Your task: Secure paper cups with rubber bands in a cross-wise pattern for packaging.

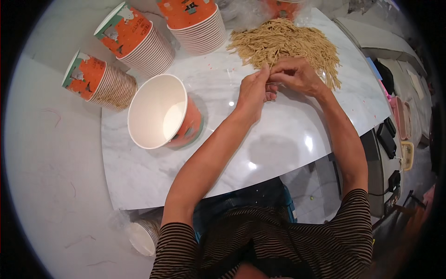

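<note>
A heap of thin tan strands [297, 42] lies at the far right of the white table. At its near edge my left hand [254, 90] is closed, thumb up, and pinches what looks like a tan strand between thumb and fingers. My right hand [299, 76] meets it from the right, its fingertips closed on the same spot; the exact grip is partly hidden. To the left of my forearms stands a wide orange paper bucket [193, 123] with a white inside, tilted toward me in the view, with nothing seen in it.
Stacks of orange printed paper buckets lean at the back left: a small stack [109, 81], a taller one [139, 44] and another [200, 32]. Clear plastic wrap [241, 16] lies behind. White cups [144, 237] sit below the table's left edge. A black device [386, 139] is at right.
</note>
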Demonstrator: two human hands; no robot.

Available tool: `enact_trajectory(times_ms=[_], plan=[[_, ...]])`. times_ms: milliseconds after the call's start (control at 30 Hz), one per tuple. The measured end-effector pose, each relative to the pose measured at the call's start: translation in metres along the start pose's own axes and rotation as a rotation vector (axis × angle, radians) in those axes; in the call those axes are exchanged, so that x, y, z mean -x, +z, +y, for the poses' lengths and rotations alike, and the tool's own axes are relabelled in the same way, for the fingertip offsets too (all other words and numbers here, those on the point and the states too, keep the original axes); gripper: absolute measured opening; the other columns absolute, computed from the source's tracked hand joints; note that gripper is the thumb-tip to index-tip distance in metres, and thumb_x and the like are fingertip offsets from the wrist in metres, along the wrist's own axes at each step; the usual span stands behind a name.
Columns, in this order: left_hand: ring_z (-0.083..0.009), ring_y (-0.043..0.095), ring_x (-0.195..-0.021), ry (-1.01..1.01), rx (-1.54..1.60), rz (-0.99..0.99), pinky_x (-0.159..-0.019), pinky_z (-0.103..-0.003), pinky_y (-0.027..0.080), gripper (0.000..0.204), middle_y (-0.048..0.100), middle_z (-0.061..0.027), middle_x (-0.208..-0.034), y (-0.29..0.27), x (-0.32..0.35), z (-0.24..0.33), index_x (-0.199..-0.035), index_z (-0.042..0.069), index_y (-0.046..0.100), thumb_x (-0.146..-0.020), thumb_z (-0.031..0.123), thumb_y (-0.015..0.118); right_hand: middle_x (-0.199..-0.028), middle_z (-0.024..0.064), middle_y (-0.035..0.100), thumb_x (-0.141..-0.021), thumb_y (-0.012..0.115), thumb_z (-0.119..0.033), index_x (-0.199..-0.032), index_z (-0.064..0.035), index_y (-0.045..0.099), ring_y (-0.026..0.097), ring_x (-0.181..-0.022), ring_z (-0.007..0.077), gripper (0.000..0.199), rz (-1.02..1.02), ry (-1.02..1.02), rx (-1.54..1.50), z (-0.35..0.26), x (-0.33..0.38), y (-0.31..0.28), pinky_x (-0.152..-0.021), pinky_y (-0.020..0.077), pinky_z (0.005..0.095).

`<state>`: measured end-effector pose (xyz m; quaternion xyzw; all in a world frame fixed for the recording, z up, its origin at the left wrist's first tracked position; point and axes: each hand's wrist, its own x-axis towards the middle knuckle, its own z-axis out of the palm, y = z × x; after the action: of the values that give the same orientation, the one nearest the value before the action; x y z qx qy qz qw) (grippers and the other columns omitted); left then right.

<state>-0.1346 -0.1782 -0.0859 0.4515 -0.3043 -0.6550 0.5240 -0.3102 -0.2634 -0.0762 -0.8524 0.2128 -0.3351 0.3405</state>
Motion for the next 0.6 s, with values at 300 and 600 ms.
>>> enact_trajectory(times_ms=[300, 600], plan=[[-0.0086, 0.062, -0.083, 0.037, -0.063, 0.088, -0.069, -0.026, 0.05, 0.022, 0.072, -0.0019, -0.099, -0.002, -0.015, 0.005, -0.111, 0.005, 0.072, -0.104, 0.026, 0.069, -0.083, 0.0087, 0.074, -0.089, 0.077, -0.011, -0.098, -0.0038, 0.08, 0.066, -0.072, 0.0195, 0.011, -0.079, 0.01, 0.065, 0.005, 0.004, -0.004, -0.068, 0.0522, 0.0335], [-0.0143, 0.064, -0.09, 0.209, 0.162, -0.016, -0.082, -0.03, 0.051, 0.021, 0.07, -0.003, -0.094, -0.012, 0.014, 0.015, -0.115, 0.003, 0.066, -0.107, 0.023, 0.065, -0.081, 0.0104, 0.075, -0.096, 0.074, -0.018, -0.1, -0.0038, 0.08, 0.067, -0.072, 0.0188, 0.016, 0.141, 0.309, 0.229, 0.031, 0.013, -0.03, -0.07, 0.0539, 0.0351]])
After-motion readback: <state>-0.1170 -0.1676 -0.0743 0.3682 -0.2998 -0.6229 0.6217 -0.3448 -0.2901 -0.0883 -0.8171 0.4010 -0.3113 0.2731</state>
